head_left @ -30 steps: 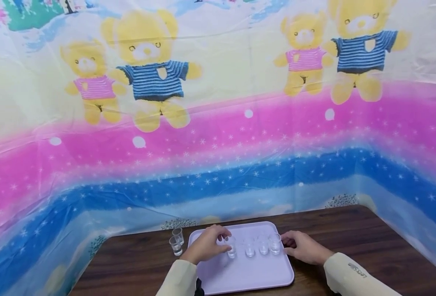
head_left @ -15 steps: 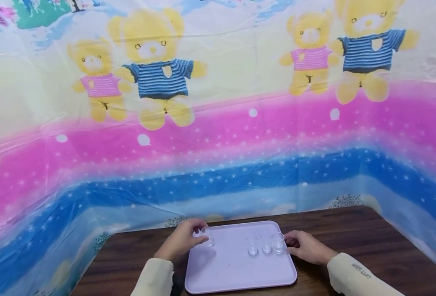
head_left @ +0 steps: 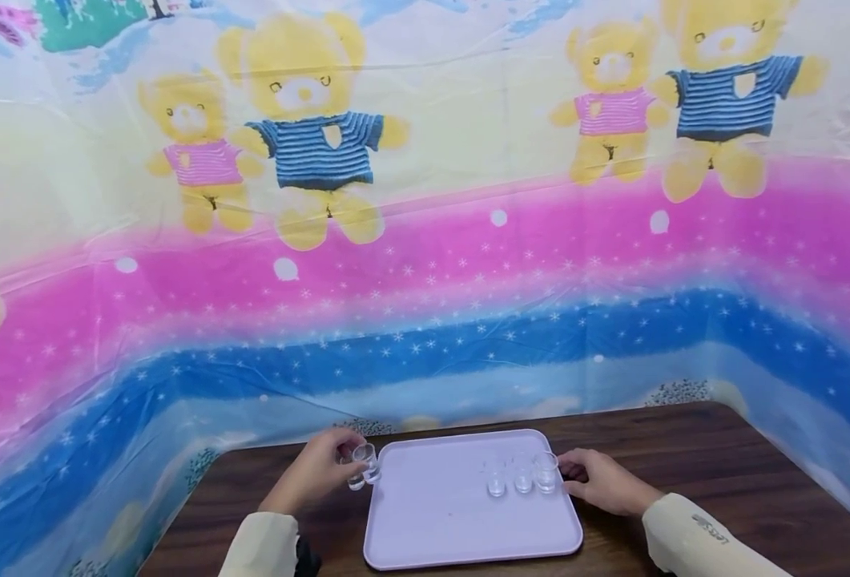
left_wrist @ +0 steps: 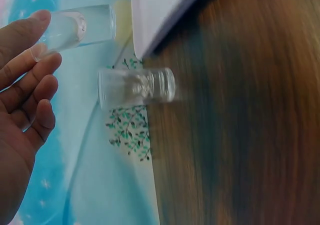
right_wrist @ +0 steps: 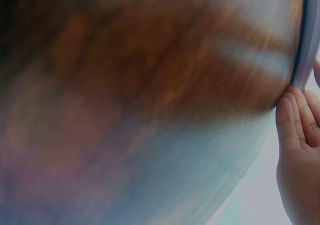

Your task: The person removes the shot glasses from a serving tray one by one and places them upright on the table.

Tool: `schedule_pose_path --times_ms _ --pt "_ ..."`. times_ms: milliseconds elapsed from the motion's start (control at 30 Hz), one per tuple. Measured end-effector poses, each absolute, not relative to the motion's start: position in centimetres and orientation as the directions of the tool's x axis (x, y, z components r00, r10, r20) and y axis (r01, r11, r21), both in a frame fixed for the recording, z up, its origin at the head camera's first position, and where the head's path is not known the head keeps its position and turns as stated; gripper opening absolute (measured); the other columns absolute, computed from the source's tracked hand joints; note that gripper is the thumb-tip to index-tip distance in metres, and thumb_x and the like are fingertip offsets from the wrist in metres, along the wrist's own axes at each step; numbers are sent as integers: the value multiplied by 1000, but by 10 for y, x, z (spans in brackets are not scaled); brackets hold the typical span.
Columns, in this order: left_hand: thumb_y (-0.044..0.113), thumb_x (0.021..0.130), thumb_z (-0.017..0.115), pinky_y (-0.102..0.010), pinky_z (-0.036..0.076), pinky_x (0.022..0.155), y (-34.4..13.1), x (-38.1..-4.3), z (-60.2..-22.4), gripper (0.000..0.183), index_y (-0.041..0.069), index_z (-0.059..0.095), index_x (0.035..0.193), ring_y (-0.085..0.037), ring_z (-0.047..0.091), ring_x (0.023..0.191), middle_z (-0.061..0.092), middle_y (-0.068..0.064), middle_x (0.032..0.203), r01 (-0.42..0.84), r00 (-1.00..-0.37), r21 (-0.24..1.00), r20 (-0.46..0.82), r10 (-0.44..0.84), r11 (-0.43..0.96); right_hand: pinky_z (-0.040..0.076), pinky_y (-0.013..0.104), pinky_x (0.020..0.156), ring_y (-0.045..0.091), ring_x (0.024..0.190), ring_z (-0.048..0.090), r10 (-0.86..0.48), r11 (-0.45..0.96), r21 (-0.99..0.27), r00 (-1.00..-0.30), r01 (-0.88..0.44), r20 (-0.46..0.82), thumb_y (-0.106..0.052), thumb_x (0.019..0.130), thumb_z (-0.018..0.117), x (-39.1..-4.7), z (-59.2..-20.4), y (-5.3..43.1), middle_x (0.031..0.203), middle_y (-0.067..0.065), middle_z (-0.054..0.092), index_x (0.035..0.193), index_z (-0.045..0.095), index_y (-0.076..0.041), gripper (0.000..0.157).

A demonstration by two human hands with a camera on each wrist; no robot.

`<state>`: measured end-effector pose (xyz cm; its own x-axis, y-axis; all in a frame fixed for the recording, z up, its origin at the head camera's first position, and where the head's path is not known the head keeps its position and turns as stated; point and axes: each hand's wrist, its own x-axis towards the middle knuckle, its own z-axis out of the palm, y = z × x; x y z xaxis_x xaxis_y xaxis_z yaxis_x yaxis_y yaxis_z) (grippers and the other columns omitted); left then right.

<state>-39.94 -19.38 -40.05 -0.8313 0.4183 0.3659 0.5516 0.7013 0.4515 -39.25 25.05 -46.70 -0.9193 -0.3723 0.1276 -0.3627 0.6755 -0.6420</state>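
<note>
In the lower middle of the frame, a tray with three glasses lies on the tabletop; a standing glass is near its upper-left corner. There the left hand pinches a held glass; the right hand's extended fingers touch the tray's right edge.

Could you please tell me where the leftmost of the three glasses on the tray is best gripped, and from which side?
Probably around the upper wall of that glass, coming from the left: it stands upright, and the other two glasses stand to its right, leaving the left side more open.
</note>
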Motion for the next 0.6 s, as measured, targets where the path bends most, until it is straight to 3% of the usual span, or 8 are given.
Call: schedule_pose_path --times_ms 267,600 --pt "21 68 73 -26 41 55 -213 -395 -407 25 8 63 87 -12 49 65 54 3 73 567 -812 411 425 400 714 43 30 67 12 79 51 -365 685 -635 -923 -356 123 -14 78 63 -392 -467 250 91 -2 55 109 54 -4 34" --pt "23 65 74 -23 42 56 -227 -391 -417 27 9 62 86 -10 51 66 56 4 73 444 -891 445 311 331 777 43 29 65 12 78 51 -374 685 -621 -915 -381 149 -15 78 63 -392 -467 250 90 -2 55 108 55 -4 34"
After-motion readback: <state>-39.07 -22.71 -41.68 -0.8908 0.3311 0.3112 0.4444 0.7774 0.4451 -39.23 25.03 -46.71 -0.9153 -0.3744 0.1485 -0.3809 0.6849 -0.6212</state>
